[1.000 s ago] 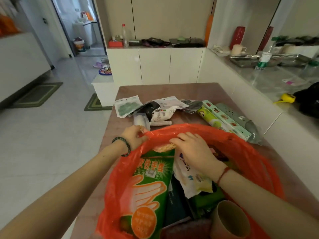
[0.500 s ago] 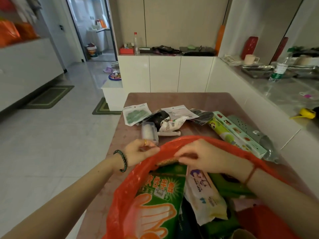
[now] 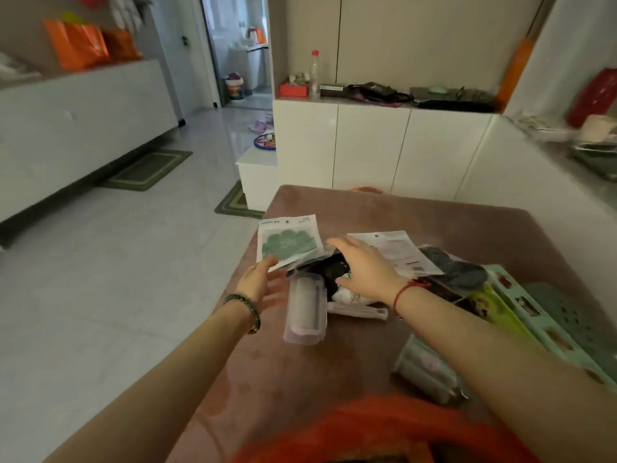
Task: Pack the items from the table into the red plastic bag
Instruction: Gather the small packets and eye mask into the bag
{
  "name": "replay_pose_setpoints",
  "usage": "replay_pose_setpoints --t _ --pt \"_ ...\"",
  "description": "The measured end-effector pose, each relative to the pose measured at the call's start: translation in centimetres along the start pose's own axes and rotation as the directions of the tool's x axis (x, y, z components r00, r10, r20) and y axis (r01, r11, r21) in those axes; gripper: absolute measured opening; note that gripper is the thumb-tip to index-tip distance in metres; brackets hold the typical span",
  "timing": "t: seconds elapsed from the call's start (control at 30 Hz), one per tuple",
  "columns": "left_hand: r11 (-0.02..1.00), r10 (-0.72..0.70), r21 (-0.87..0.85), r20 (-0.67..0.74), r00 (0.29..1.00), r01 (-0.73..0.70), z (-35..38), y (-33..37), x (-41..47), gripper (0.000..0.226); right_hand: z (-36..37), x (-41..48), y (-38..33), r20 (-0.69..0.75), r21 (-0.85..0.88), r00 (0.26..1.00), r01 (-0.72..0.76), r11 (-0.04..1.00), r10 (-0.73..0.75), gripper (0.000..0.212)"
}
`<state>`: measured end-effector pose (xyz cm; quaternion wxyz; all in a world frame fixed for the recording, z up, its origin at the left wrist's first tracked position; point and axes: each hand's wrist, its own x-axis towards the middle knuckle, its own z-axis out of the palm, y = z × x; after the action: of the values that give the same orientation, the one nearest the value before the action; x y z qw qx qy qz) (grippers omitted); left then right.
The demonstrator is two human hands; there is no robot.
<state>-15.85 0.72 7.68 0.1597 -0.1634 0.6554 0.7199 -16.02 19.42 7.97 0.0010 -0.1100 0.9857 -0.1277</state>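
Only the rim of the red plastic bag (image 3: pixel 377 429) shows at the bottom edge, on the brown table (image 3: pixel 467 222). A pile of items lies mid-table: a white packet with a green print (image 3: pixel 287 242), a clear plastic box (image 3: pixel 305 309), a black pouch (image 3: pixel 329 269), a white leaflet packet (image 3: pixel 397 250). My left hand (image 3: pixel 260 284) is open, fingertips at the green packet's near corner. Over the black pouch hovers my right hand (image 3: pixel 364 269), open and palm down, holding nothing.
Green boxes (image 3: pixel 521 305) and a perforated green item (image 3: pixel 567 312) lie at the table's right side. A wrapped roll (image 3: pixel 427 369) lies near the bag. White cabinets (image 3: pixel 367 145) stand behind the table, a counter (image 3: pixel 584 155) at the right, open floor on the left.
Both hands have let go of the bag's rim and reached forward to the pile. The view has tilted up, so the bag's contents have dropped out of sight.
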Motion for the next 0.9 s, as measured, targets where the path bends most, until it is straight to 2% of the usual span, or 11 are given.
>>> replay_pose_setpoints --t 0.13,0.23,0.37,0.47,0.53,0.6,0.67,0.73,0.8,0.83,0.9 --pt "0.983 -0.096 -0.160 -0.050 0.994 0.087 -0.5 -1.1 3.5 0.028 2.8 6.0 -0.6 0.123 -0.222 0.981 0.173 0.960 -0.148 0.063" --pt "0.955 -0.165 -0.261 -0.077 0.983 0.139 -1.1 -1.8 5.3 0.040 3.8 8.4 -0.7 0.119 -0.330 0.975 0.219 0.918 -0.190 0.038" --pt "0.959 -0.217 -0.219 -0.160 0.963 0.180 -2.0 -2.2 7.5 0.047 3.9 8.7 0.5 0.045 -0.335 0.964 0.263 0.905 -0.263 0.033" --pt "0.955 -0.236 -0.218 -0.153 0.960 0.200 -2.0 -1.9 8.8 0.055 2.0 6.4 1.7 -0.148 -0.230 0.934 0.287 0.930 -0.325 0.032" --pt "0.926 -0.258 -0.301 -0.059 0.964 0.229 -1.3 -1.1 8.7 0.063 -0.1 4.0 2.0 -0.362 -0.143 0.859 0.333 0.932 -0.363 0.025" --pt "0.891 -0.286 -0.340 0.090 0.954 0.299 -0.4 -0.2 7.9 0.073 -1.8 1.5 2.0 -0.545 -0.176 0.730 0.381 0.908 -0.412 0.022" --pt "0.885 -0.271 -0.310 0.260 0.927 0.346 0.5 0.6 6.6 0.079 -2.6 -0.2 1.7 -0.640 -0.217 0.638 0.383 0.898 -0.428 0.026" --pt "0.909 -0.215 -0.249 0.407 0.888 0.334 1.4 1.3 5.2 0.065 -2.4 -0.8 1.4 -0.639 -0.291 0.599 0.393 0.872 -0.483 0.028" --pt "0.929 -0.146 -0.242 0.454 0.879 0.279 2.3 1.7 4.3 0.038 -1.8 -0.7 1.1 -0.481 -0.359 0.643 0.475 0.803 -0.596 0.028" --pt "0.936 -0.124 -0.246 0.437 0.891 0.251 2.6 1.7 4.1 0.027 -1.5 -0.7 1.1 -0.366 -0.315 0.696 0.532 0.786 -0.618 0.030" --pt "0.943 -0.095 -0.268 0.355 0.930 0.198 2.1 1.5 4.7 0.023 -1.8 -0.7 1.6 -0.100 -0.061 0.872 0.475 0.878 -0.479 0.052"
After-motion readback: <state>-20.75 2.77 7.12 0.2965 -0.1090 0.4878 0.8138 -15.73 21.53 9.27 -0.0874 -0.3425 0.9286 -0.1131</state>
